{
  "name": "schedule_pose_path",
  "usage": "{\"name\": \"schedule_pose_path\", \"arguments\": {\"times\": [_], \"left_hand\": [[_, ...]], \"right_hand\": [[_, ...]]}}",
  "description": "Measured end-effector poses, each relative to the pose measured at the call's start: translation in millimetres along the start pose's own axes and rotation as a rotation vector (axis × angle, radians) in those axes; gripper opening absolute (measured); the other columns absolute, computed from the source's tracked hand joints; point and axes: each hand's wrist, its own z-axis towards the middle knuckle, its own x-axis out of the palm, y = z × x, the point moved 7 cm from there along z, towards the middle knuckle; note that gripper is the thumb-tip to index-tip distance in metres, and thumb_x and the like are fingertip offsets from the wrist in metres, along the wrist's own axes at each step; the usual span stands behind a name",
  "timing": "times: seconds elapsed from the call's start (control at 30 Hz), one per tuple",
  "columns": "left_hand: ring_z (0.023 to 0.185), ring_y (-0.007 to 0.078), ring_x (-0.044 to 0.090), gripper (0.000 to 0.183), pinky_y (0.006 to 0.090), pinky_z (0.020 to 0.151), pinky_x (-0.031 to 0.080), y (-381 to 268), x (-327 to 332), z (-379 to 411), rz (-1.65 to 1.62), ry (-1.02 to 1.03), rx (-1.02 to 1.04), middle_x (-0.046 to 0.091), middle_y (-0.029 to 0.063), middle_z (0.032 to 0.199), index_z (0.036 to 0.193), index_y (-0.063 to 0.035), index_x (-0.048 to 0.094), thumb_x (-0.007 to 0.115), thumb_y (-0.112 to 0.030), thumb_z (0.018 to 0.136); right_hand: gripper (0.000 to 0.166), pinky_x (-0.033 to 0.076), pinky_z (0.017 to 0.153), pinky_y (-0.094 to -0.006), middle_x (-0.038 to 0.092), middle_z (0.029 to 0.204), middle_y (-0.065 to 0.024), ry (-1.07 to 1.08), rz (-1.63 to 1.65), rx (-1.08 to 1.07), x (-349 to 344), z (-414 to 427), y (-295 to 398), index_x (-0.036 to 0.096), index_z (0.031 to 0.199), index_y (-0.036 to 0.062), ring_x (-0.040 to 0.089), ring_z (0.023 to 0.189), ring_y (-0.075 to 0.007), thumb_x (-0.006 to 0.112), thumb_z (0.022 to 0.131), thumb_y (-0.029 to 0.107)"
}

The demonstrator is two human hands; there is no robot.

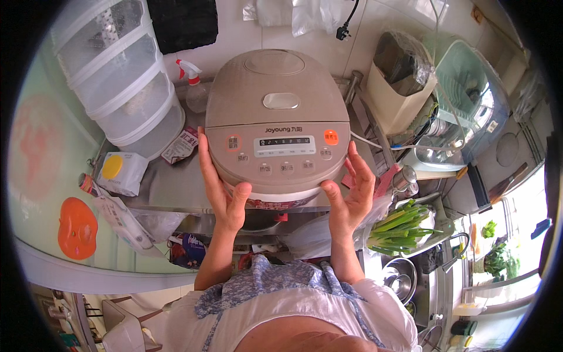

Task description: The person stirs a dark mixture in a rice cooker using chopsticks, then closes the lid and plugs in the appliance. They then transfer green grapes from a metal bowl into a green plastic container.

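Note:
A brownish-beige Joyoung rice cooker (277,105) sits before me on a stainless steel shelf (171,189), its lid down. Along its front, the button panel (285,146) faces me, with two buttons ringed or lit in orange. My left hand (223,189) grips the cooker's left side, thumb at the front lower edge. On the opposite side my right hand (350,189) holds the right front, its thumb against the lower rim and its fingers spread along the side. The cooker hides most of the shelf beneath it.
Stacked clear drawers (127,83), a spray bottle (193,86) and a white box (122,172) stand to the left. A black plug (343,32) hangs on the wall. On the right are a beige bin (398,99), a dish rack (466,88) and green onions (398,229).

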Motion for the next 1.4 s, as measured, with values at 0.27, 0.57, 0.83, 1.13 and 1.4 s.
{"name": "schedule_pose_path", "arguments": {"times": [0.27,0.57,0.83,1.13,1.4], "left_hand": [[0.148,0.0292,0.016,0.100,0.0433,0.118,0.018,1.4,-1.2,-1.7,-0.015,0.010,-0.011,0.006,0.0190,0.162,0.154,0.0007,0.007,0.066,-0.048,0.089],[0.148,0.0298,0.014,0.099,0.0439,0.118,0.017,1.9,-2.2,-2.7,-0.034,0.016,-0.005,0.005,0.0196,0.162,0.154,0.0005,0.006,0.066,-0.045,0.089],[0.148,0.0295,0.015,0.100,0.0447,0.118,0.019,5.9,-2.6,-3.5,-0.058,0.020,-0.014,0.003,0.0192,0.162,0.155,-0.0013,0.006,0.067,-0.045,0.089],[0.148,0.0304,0.014,0.096,0.0452,0.118,0.019,4.2,-1.6,-3.4,-0.057,0.036,-0.014,0.001,0.0200,0.161,0.155,-0.0023,0.005,0.065,-0.043,0.091],[0.148,0.0317,0.014,0.098,0.0454,0.118,0.018,5.7,-2.5,-2.9,-0.024,0.035,-0.010,0.002,0.0223,0.161,0.155,-0.0007,0.005,0.065,-0.044,0.090]], "right_hand": [[0.068,0.039,0.108,-0.0407,0.048,0.144,-0.0202,-0.005,0.013,0.001,2.8,-1.6,2.8,0.045,0.134,-0.0025,0.047,0.134,-0.0298,0.080,0.079,0.015],[0.063,0.034,0.112,-0.0436,0.045,0.144,-0.0245,-0.005,0.028,-0.001,5.4,-3.2,5.3,0.046,0.132,-0.0026,0.043,0.137,-0.0340,0.079,0.080,0.013],[0.057,0.033,0.112,-0.0448,0.044,0.146,-0.0256,0.008,-0.004,-0.016,4.7,-4.8,5.6,0.049,0.130,-0.0005,0.041,0.137,-0.0356,0.077,0.083,0.015],[0.057,0.035,0.107,-0.0403,0.044,0.146,-0.0243,0.000,-0.009,-0.005,5.8,-5.5,3.8,0.050,0.131,0.0004,0.043,0.137,-0.0337,0.077,0.085,0.019],[0.058,0.036,0.104,-0.0378,0.043,0.148,-0.0239,-0.006,-0.051,0.001,4.4,-7.2,3.3,0.048,0.132,0.0008,0.044,0.136,-0.0325,0.076,0.086,0.022]]}}
